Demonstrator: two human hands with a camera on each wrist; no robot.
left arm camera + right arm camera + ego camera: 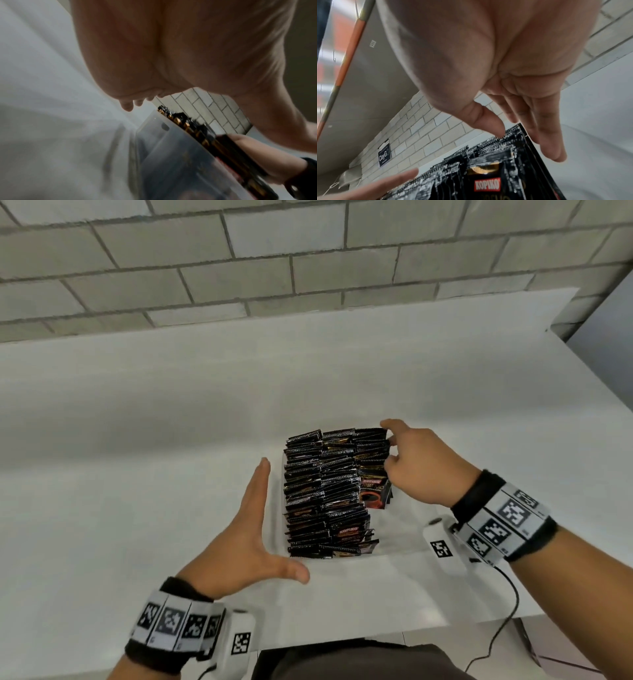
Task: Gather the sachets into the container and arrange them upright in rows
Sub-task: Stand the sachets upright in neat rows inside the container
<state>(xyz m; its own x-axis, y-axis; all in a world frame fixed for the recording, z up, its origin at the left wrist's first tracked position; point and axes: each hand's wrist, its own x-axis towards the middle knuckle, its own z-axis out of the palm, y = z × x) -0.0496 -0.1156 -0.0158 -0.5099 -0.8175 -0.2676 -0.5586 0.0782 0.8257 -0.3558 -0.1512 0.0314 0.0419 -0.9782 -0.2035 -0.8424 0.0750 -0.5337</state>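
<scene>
The flat, straight-fingered left hand stood beside the clear plastic container; the right hand, fingers loosely extended, touched the upright black foil sachets.

The head view is bright and even, with soft light from above. The white table has only faint shadows, a pale one under the left hand. Lines of the brick wall bend near the edges. The sachets shine with small white glints. The left wrist view is dimmer and very blurry; the palm close to the camera is dark and the clear container is smeared. The right wrist view is sharper, but the right hand is soft.
</scene>
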